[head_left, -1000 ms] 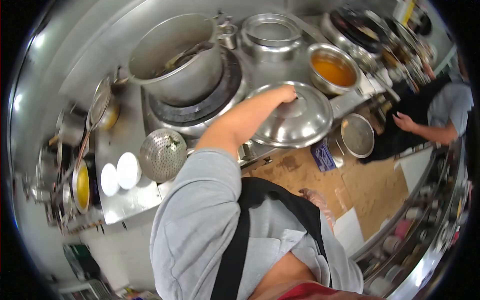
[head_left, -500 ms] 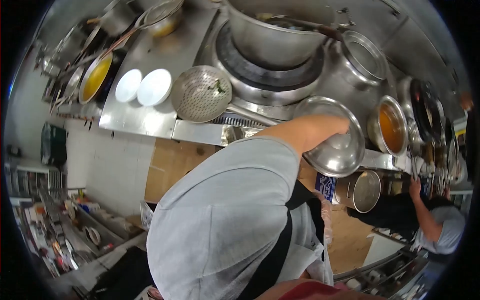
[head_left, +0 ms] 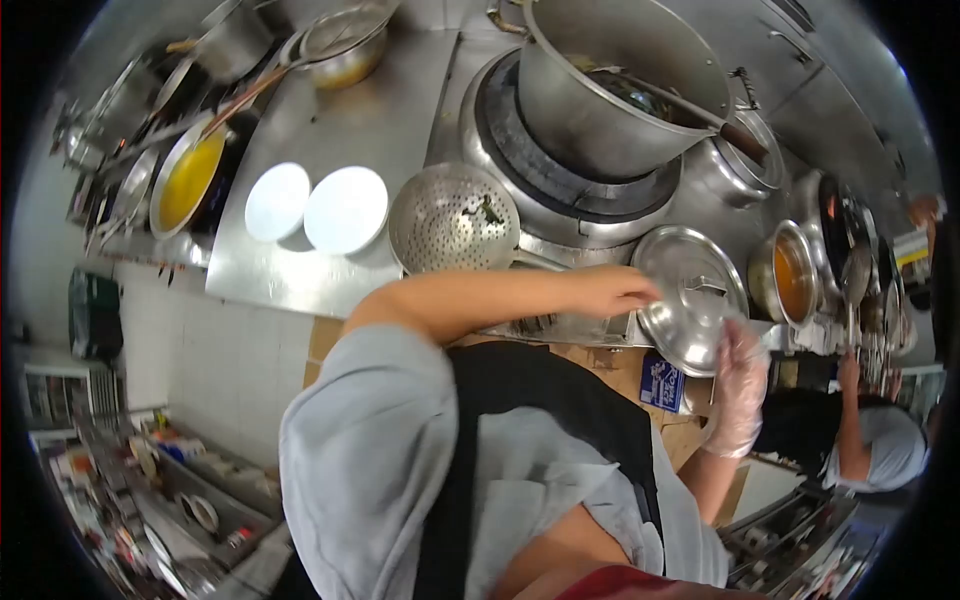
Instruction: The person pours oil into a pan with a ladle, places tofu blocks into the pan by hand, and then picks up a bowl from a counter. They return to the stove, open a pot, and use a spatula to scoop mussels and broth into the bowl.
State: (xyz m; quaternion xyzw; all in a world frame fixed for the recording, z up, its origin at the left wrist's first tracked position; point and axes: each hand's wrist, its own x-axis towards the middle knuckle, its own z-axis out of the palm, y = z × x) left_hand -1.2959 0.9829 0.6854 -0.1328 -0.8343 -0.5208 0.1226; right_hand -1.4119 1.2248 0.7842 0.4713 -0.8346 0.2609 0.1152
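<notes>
Far left end of the steel worktop (head_left: 330,120), a pan of yellow liquid (head_left: 187,180) sits at the edge, and beside it two white bowls (head_left: 345,208) stand side by side, near the front edge. Next comes the perforated skimmer (head_left: 453,218), lying face up against the burner ring (head_left: 560,190), where the big stockpot (head_left: 610,85) stands with a ladle handle sticking out. Now the hands: the left hand (head_left: 610,290), bare, fingers loosely curled, rests on the near rim of the steel lid (head_left: 692,295), which lies tilted at the worktop's front edge. The right hand (head_left: 738,385), in a clear plastic glove, fingers spread, touches the lid's lower right rim. Past the lid, a pot of orange broth (head_left: 790,275). Far right, another person (head_left: 880,450) stands at the counter.
</notes>
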